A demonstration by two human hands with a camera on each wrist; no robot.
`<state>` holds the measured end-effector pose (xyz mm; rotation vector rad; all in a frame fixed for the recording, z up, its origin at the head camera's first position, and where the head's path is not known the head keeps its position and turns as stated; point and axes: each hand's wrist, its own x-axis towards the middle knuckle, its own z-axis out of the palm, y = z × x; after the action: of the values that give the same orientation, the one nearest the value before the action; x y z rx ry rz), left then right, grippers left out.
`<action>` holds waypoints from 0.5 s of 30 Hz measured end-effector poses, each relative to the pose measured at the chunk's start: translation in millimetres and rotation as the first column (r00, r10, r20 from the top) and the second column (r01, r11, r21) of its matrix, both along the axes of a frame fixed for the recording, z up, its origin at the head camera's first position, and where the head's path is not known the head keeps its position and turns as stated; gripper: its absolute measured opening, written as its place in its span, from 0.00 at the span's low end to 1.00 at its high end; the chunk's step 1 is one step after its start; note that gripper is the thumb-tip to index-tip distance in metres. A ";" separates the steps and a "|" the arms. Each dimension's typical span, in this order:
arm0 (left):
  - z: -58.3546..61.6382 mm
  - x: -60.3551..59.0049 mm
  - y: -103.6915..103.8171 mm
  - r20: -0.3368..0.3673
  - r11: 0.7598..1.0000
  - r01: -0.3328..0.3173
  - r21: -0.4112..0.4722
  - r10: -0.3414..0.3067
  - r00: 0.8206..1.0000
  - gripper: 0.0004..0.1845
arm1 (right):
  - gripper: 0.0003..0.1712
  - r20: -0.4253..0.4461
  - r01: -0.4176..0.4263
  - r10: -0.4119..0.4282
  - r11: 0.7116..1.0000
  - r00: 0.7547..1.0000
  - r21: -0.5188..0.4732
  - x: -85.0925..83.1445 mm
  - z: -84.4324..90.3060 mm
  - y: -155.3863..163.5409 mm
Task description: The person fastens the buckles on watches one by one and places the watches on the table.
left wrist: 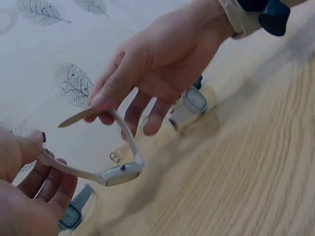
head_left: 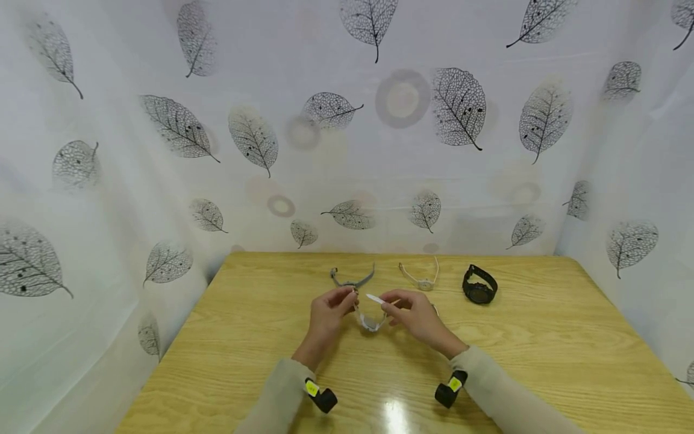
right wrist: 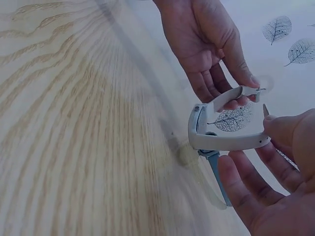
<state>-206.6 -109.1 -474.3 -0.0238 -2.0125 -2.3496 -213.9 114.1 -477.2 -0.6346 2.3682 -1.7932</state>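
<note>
A white wristwatch (head_left: pixel 370 324) hangs between both hands above the table, its case lowest and its strap unfastened. My left hand (head_left: pixel 328 313) pinches the buckle end of the strap between thumb and fingers; the metal buckle (right wrist: pixel 252 91) shows at the fingertips in the right wrist view. With thumb and forefinger, my right hand (head_left: pixel 414 310) pinches the other half, and the pointed strap tip (left wrist: pixel 74 119) sticks out past them. The remaining right fingers are spread below the strap. Just beyond the left hand lies a grey-blue watch (head_left: pixel 355 283), also visible in the left wrist view.
On the wooden table (head_left: pixel 244 349), a pale slim watch (head_left: pixel 425 284) lies behind the right hand, and a black watch (head_left: pixel 479 293) stands farther right. Another watch (head_left: pixel 435 309) is mostly hidden by the right hand. A leaf-patterned curtain (head_left: pixel 347 163) encloses the back and sides.
</note>
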 end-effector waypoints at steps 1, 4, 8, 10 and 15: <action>1.0 -0.3 1.8 -0.012 1.000 -0.002 0.009 0.002 1.000 0.16 | 0.16 -0.002 0.000 0.000 1.000 1.000 -0.001 -0.3 -0.2 -0.1; 3.1 -1.1 6.7 -0.030 0.999 -0.005 0.036 0.006 1.000 0.15 | 0.15 -0.018 -0.004 0.004 1.000 1.000 -0.004 -1.0 -1.0 -0.6; 3.2 -1.6 11.6 -0.029 1.000 0.003 0.029 -0.002 1.000 0.16 | 0.15 -0.050 -0.019 0.018 1.000 0.999 -0.012 -0.8 -1.6 -1.6; 3.1 -1.3 13.5 -0.030 1.000 0.007 0.019 -0.006 1.000 0.15 | 0.15 -0.060 -0.015 0.014 1.000 0.998 -0.019 -0.6 -1.6 -1.8; 3.7 1.1 16.1 -0.014 0.999 0.042 -0.030 -0.042 0.999 0.15 | 0.15 -0.062 0.026 -0.027 0.999 0.998 -0.029 0.1 1.4 -0.7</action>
<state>-205.5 -93.0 -470.6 -0.0850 -2.0601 -2.3363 -213.8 113.4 -475.8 -0.6750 2.4058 -1.8474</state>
